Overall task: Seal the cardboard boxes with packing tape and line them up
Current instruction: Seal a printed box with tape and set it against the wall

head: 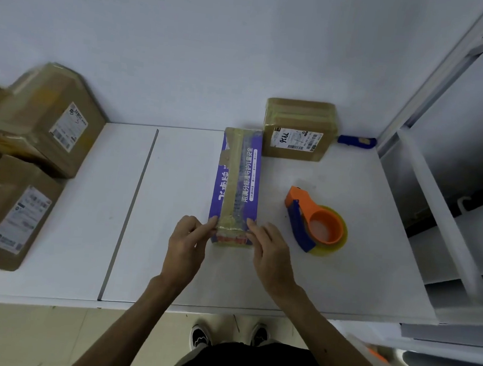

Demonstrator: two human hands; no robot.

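Worktable [170,264] white, with a seam down its left part. Long narrow purple printed cardboard box [246,183] lies flat at the centre, its long axis running away from the person. Strip of yellowish packing tape [230,179] runs the length of its top and folds over the near end.

Left hand [188,242] holds the near left corner of that box, fingers bent, index fingertip on the top edge. Right hand [269,248] holds the near right corner the same way. Both hands narrow, closed in on the box end; thumbs hidden.

Orange and blue handheld tape dispenser [315,220], loaded with a yellowish roll, lies on the table right of the box, apart from it. Brown taped cardboard carton with a white shipping label [299,129] stands at the back, just beside the purple box's far right corner. Small blue object [356,140] lies behind it against the wall; too small to identify.

Two brown labelled cartons at the left edge: one farther [41,118], one nearer [10,211].
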